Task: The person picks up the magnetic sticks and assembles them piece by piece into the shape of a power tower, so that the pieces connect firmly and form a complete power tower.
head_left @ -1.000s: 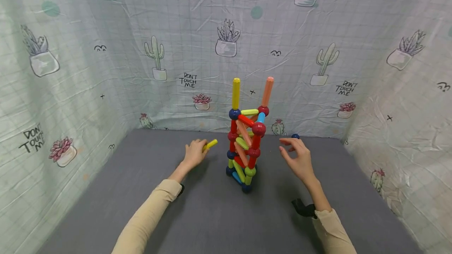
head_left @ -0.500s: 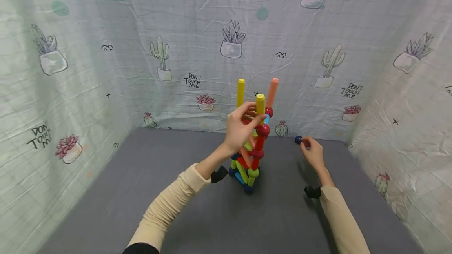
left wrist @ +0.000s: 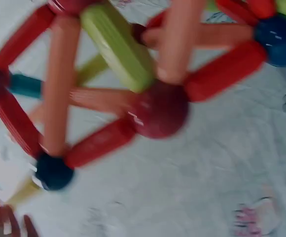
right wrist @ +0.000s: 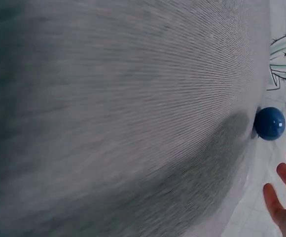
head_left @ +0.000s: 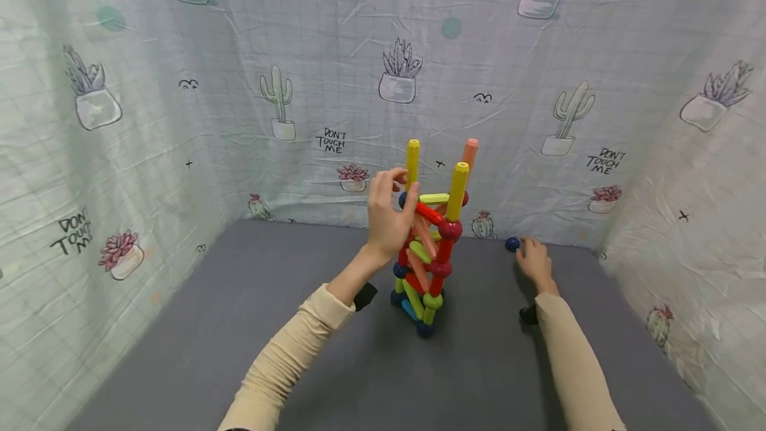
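Observation:
A tower of colored magnetic rods and balls [head_left: 440,270] stands on the table in the head view. Two yellow rods and an orange rod point up from its top; the front yellow rod [head_left: 457,193] sits on a red ball [head_left: 450,229]. My left hand [head_left: 387,218] is beside the tower's upper left, fingers loosely bent and holding nothing. Its fingertips show at the lower left of the left wrist view, below a blue ball [left wrist: 54,172]. At the far right, a loose blue ball [head_left: 512,244] lies near the fingertips of my right hand [head_left: 534,263], whose fingers are spread in the right wrist view.
The grey table [head_left: 335,364] runs back to a hanging cloth [head_left: 335,38] printed with potted cacti, which also encloses both sides. Black straps [head_left: 365,296] are worn on the wrists.
My left hand brought a yellow rod to the tower's front red ball, let it go and drew back left. My right hand moved farther back, to the loose blue ball.

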A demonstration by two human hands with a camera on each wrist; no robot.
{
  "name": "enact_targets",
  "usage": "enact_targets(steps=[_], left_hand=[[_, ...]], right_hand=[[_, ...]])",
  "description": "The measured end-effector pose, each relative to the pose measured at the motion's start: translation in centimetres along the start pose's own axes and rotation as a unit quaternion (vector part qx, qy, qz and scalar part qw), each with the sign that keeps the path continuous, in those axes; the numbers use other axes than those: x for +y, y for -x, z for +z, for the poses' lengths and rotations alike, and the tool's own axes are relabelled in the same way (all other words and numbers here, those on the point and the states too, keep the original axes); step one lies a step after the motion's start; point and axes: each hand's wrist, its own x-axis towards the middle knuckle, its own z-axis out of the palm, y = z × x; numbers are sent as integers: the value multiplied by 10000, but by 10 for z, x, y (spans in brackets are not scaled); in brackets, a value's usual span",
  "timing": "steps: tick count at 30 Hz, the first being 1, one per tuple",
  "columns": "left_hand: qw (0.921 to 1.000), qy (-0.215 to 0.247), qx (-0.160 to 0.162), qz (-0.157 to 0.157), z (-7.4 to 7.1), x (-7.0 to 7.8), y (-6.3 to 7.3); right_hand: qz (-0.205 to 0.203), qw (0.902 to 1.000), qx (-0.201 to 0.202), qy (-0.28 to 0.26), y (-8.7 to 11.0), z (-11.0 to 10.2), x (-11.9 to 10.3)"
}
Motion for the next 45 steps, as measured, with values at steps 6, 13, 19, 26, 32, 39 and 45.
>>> enact_targets(steps=[6, 13, 19, 26, 32, 39, 45], left_hand=[[9900, 193, -1139, -809, -1, -25, -5], [9864, 461, -1364, -791, 2, -25, -10], [9897, 484, -1089, -799, 5, -22, -17], [9904, 578, -1034, -710, 6, -24, -21], [9908, 368, -1113, -682, 9, -21, -22], [9913, 296, -1124, -615, 8, -18, -25], [9918, 182, -1120, -586, 7, -17, -27]], right_hand=[[335, 9895, -1320, 481, -11, 6, -2], [382, 9850, -1532, 700, -17, 14, -13], [373, 9840, -1636, 609, -12, 10, -22], [-409, 9887, -96, -1439, -13, -35, -73], [-1614, 9348, 1605, -2728, -4, -120, -163], [-3036, 9049, 1878, -2316, 12, -186, -232], [-3605, 9134, 810, -1707, 7, -204, -267]])
